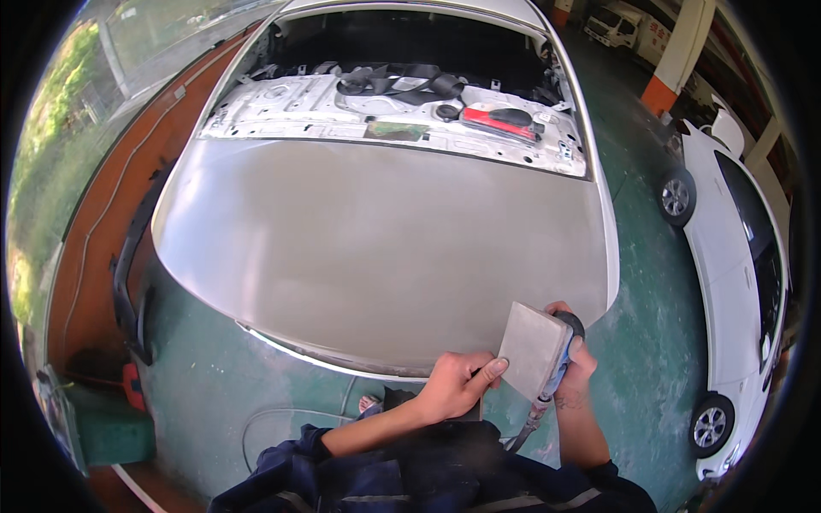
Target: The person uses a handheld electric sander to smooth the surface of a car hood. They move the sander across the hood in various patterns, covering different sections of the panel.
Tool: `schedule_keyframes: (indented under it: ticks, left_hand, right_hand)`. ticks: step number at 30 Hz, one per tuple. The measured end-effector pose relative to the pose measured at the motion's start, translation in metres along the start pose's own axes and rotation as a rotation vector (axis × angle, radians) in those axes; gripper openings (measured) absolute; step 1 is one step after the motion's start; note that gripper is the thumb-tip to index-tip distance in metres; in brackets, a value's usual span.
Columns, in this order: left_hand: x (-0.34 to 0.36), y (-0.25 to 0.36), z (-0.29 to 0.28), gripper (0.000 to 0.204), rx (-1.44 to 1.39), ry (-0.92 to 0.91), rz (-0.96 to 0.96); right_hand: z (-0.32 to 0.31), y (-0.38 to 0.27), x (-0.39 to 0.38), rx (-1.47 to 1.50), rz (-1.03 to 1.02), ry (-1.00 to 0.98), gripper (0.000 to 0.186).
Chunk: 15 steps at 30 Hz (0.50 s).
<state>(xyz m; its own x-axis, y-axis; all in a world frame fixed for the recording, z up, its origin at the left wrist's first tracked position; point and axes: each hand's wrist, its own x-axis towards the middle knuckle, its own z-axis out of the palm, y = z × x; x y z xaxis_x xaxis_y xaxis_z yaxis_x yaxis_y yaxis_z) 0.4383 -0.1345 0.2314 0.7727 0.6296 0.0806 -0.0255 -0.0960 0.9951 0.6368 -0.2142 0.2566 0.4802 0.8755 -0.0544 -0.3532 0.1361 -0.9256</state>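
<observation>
My right hand (578, 363) is wrapped around an air sander (563, 363) with a black top and a blue edge. It is tilted up so that the flat, rectangular greyish sanding pad (536, 349) faces me. At the pad's lower left corner, my left hand (463, 386) is closed, thumb pressed toward the curled fingers at the pad's edge. A hose (532, 421) runs down from the sander past my clothes. Beyond both hands lies a car's trunk lid (385, 239), its surface dull grey-beige with a shinier left side.
Behind the lid, the stripped rear shelf (299, 107) carries black belts (415, 83) and a red-and-black item (500, 121). A white car (727, 248) stands at right. A black bumper-like part (132, 282) leans by the left wall. A hose (282, 412) loops across the green floor (192, 376).
</observation>
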Motion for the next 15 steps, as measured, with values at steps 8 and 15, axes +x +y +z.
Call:
schedule_keyframes:
  ticks: [8, 15]
  left_hand:
    - [-0.021, 0.03, -0.012, 0.052, -0.207, 0.138, -0.098]
    - [0.013, 0.047, -0.171, 0.053, -0.161, 0.576, -0.077]
  right_hand:
    - [-0.001, -0.027, 0.013, -0.179, -0.031, -0.195, 0.066]
    - [-0.114, -0.063, 0.013, -0.442, -0.071, -0.071, 0.062]
